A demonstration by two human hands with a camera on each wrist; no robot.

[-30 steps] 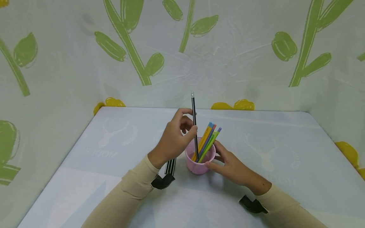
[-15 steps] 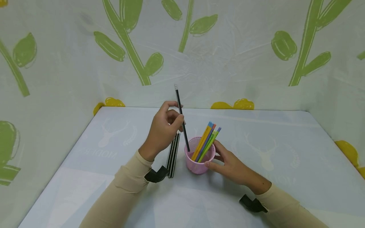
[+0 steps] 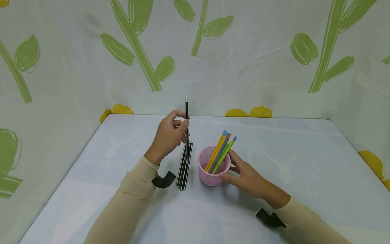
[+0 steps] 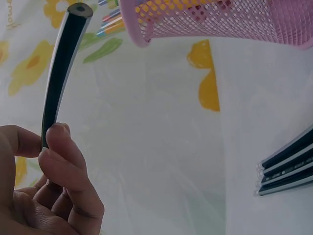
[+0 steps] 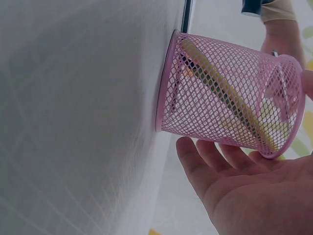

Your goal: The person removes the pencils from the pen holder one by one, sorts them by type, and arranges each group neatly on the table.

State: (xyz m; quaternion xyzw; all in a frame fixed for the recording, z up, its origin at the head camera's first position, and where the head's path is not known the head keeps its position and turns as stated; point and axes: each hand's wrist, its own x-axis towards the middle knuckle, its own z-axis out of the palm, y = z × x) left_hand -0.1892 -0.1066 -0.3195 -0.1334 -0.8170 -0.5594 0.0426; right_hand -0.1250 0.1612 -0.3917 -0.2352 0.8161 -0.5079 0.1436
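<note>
Near the table's middle, my left hand pinches a black pencil between thumb and fingers. The pencil stands nearly upright, eraser end up. Its lower end overlaps several black pencils lying side by side on the table. Seen from the left wrist, the held pencil points its unsharpened end away from the fingers. A pink mesh pencil cup stands just right of the lying pencils. Several coloured pencils lean rightward in it. My right hand holds the cup's right side, thumb in front, fingers behind.
The table has a pale printed cover with deer-head marks. Behind it hangs a white backdrop with green stems and yellow flowers. Black wrist mounts stick out below both sleeves.
The black pencil has come out of the cup in my left hand and moved left, over the lying pencils, swinging more upright. My right hand and the cup have stayed in place.
</note>
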